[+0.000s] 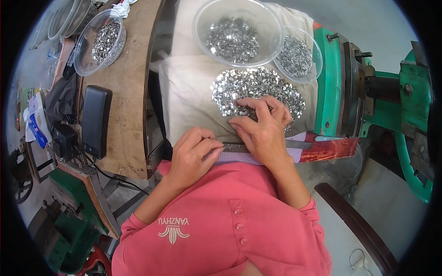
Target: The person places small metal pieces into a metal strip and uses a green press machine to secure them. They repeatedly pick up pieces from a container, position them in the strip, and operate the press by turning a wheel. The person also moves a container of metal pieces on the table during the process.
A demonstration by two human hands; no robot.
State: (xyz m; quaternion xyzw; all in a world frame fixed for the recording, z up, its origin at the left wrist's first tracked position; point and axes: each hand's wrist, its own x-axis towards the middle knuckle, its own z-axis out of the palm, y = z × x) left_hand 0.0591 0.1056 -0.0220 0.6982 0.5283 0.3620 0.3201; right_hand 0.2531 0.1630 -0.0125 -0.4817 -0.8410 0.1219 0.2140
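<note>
A heap of small shiny metal pieces [258, 87] lies on a beige cloth pad [189, 92] in front of me. My right hand [262, 126] rests on the near edge of the heap, fingers spread and curled over the pieces. My left hand [193, 154] is just below and to the left, fingers pinched together at the end of a narrow metal strip [235, 148] that lies across the pad's front edge. Whether pieces sit between its fingertips is hidden. My pink sleeves come up from the lower edge.
Two clear plastic bowls of metal pieces [237, 32] [299, 55] stand behind the heap, another [99, 41] on the wooden bench [124, 92] at left, beside a black box [95, 120]. A green press machine [368, 92] stands at right. A dark chair edge [354, 221] curves at lower right.
</note>
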